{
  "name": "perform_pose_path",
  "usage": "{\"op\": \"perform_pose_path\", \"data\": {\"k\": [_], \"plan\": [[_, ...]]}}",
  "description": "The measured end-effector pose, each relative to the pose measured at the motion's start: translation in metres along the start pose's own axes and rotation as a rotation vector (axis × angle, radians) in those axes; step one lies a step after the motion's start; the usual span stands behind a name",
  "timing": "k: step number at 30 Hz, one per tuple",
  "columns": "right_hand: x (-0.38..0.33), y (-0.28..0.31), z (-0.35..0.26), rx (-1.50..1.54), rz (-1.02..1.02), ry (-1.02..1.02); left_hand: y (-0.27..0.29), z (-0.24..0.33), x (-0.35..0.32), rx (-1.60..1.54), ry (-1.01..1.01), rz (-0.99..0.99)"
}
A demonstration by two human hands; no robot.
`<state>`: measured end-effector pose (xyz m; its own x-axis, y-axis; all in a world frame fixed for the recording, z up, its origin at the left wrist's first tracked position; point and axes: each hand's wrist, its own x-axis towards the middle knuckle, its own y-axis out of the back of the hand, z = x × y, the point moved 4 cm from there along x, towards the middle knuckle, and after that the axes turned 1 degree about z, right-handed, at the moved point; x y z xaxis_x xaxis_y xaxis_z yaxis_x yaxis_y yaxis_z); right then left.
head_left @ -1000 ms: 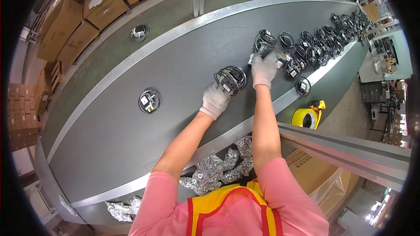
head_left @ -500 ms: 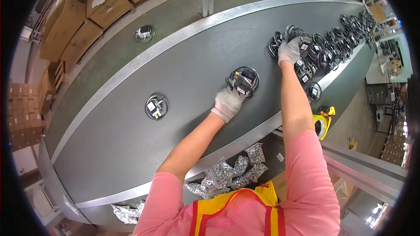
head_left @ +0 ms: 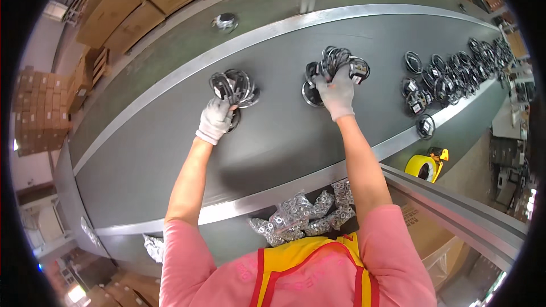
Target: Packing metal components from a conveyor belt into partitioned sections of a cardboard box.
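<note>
My left hand (head_left: 215, 119), in a pale work glove, is closed on a bunch of coiled black cables (head_left: 238, 86) with small connectors. The bunch is over the left part of the dark belt table, and another coil partly shows under it near my fingers. My right hand (head_left: 336, 98), also gloved, grips several coiled black cables (head_left: 336, 59) with labelled ends, farther right. A loop hangs at its left side. My fingertips are partly hidden by the coils.
A long pile of similar coils (head_left: 452, 77) lies along the belt's right side. Beyond the metal rail, one coil (head_left: 225, 22) lies on the green strip. Near me are clear bags of metal rings (head_left: 296, 211) and a yellow tape dispenser (head_left: 424, 166). Cardboard boxes (head_left: 119, 11) stand far left.
My right hand has moved left, carrying coils away from the pile. My left hand has moved left with its coil, to where a single coil lay. The view has shifted somewhat.
</note>
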<state>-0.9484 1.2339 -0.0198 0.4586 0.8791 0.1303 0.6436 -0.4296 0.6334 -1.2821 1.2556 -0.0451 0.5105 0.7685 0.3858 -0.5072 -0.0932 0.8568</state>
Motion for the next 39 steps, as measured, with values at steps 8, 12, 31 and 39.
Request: {"op": "perform_pose_path", "data": {"k": [8,12,31,39], "plan": [[-0.025,-0.004,0.021,0.370,0.137,0.066,0.051,-0.018,-0.114,-0.110,0.705,0.458],[-0.023,-0.004,0.005,0.557,0.040,-0.399,0.046,0.023,-0.167,-0.812,1.183,0.652],[-0.002,-0.002,-0.018,-0.058,0.214,0.433,0.040,0.055,-0.133,-1.093,1.223,0.677],[-0.079,0.051,-0.050,0.692,-0.046,-0.046,0.026,0.078,-0.134,-1.009,0.910,0.652]]}}
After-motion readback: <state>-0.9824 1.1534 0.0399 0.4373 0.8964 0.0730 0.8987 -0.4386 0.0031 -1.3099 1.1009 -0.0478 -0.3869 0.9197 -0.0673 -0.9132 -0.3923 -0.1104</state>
